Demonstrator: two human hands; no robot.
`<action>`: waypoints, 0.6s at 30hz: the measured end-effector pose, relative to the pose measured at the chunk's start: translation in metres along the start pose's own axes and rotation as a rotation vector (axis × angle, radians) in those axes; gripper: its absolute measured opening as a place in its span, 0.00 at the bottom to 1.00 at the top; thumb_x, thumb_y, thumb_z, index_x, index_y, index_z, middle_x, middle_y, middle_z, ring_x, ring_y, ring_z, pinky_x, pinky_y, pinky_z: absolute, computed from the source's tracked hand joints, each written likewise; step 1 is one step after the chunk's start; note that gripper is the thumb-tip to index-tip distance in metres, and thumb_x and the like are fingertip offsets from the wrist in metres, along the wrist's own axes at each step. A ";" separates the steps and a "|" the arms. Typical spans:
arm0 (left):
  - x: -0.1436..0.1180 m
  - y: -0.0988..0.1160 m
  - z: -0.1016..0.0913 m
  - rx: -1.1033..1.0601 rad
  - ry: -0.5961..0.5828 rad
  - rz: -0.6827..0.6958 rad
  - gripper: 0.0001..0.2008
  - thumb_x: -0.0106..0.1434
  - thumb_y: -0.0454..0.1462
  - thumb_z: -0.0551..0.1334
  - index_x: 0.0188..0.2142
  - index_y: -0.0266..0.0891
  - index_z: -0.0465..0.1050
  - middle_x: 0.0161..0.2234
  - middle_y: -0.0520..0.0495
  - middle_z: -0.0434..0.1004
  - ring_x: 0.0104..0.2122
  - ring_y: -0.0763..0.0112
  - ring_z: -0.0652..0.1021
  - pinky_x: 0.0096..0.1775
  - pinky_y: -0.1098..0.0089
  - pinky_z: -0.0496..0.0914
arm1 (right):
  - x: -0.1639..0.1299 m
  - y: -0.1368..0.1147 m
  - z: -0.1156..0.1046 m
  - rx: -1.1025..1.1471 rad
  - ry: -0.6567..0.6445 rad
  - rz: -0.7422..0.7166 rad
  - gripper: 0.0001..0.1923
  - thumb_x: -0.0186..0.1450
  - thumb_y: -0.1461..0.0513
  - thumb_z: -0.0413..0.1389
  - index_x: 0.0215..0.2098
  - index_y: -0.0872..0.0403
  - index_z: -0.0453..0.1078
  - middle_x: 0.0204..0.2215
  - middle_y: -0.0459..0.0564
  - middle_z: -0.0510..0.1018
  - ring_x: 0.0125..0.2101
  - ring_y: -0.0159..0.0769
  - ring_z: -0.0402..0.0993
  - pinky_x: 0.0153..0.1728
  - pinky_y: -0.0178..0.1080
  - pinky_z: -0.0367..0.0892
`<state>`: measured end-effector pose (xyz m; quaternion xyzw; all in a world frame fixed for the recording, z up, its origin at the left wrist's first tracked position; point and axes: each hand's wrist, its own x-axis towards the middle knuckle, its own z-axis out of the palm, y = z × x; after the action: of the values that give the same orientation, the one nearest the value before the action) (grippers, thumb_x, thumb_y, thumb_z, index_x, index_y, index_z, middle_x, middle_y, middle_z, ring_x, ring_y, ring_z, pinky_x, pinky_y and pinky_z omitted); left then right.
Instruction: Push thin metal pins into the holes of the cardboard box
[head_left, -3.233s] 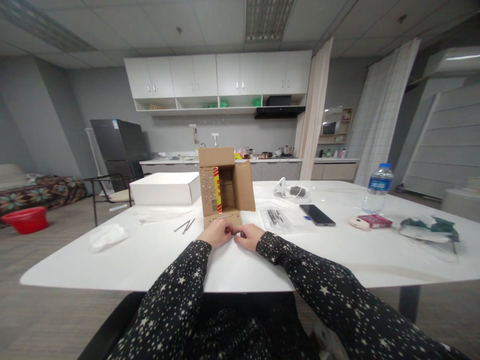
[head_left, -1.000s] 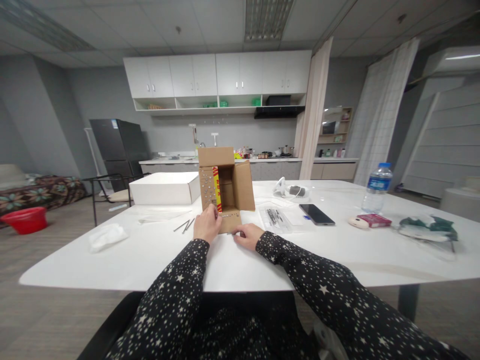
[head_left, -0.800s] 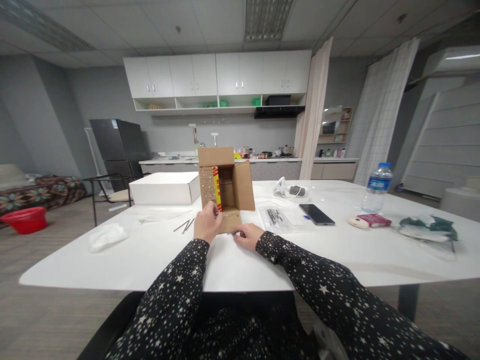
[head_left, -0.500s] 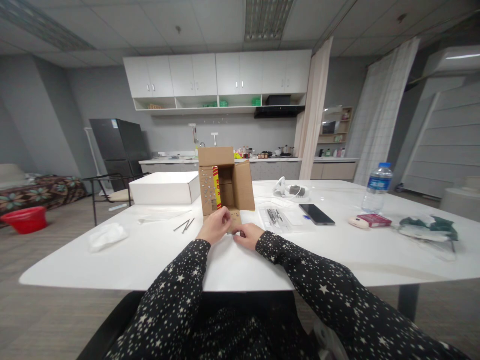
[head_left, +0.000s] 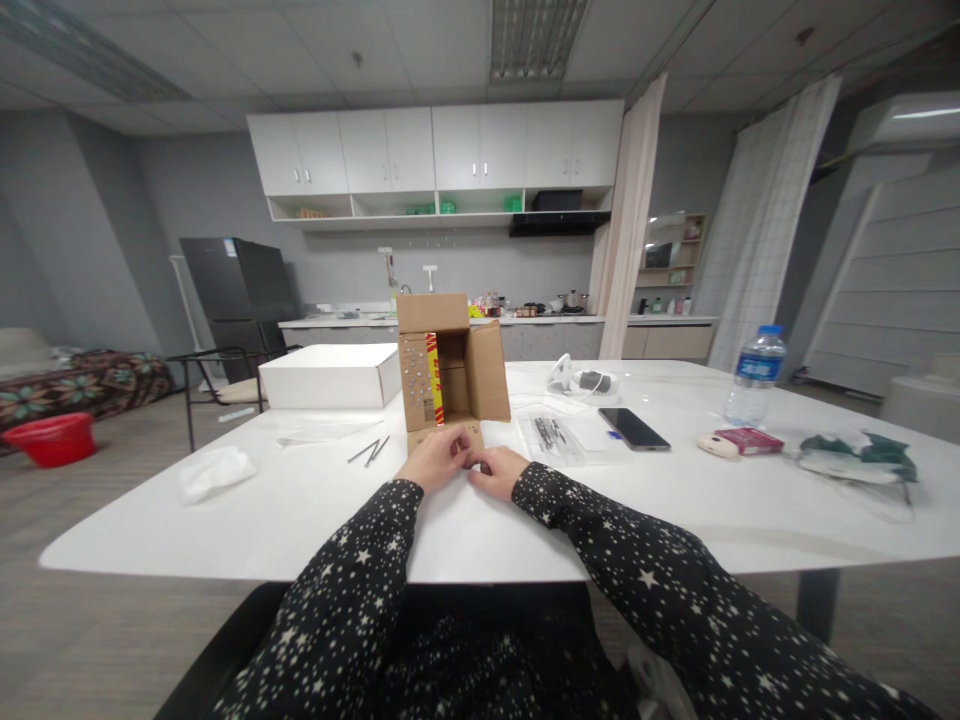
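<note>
Both hands meet at the lower front flap of an open cardboard box lying on its side on the white table.

The left hand and right hand lie touching each other, fingers curled narrow around something too small to make out, right at the near edge of the flap. That flap and the box's left flap already carry rows of small silvery studs, perhaps nails pushed through the cardboard; parts of both flaps are bare. Loose nails lie just left of the left hand, and a clear packet of more sits just beyond the right hand. The fingertips hide whatever is pinched, and the box's inside is in shadow.
</note>
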<state>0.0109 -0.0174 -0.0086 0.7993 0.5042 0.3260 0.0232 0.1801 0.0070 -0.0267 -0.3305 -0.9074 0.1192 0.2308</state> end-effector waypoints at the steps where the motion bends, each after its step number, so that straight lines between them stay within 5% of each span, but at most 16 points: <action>1: 0.000 -0.001 0.000 0.005 -0.008 -0.005 0.02 0.55 0.35 0.57 0.30 0.40 0.67 0.27 0.52 0.72 0.27 0.74 0.71 0.30 0.73 0.64 | 0.000 0.000 0.000 -0.001 0.000 -0.001 0.13 0.57 0.62 0.51 0.38 0.54 0.74 0.18 0.43 0.70 0.19 0.29 0.61 0.25 0.32 0.55; 18: -0.001 -0.001 0.000 0.018 -0.046 -0.012 0.04 0.55 0.34 0.58 0.30 0.40 0.72 0.29 0.52 0.75 0.27 0.73 0.72 0.32 0.73 0.66 | -0.001 -0.003 -0.003 0.028 -0.016 -0.003 0.13 0.58 0.63 0.52 0.38 0.55 0.74 0.17 0.42 0.69 0.19 0.28 0.61 0.25 0.32 0.56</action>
<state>0.0097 -0.0178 -0.0098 0.8039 0.5111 0.3028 0.0298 0.1804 0.0044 -0.0234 -0.3249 -0.9080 0.1341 0.2280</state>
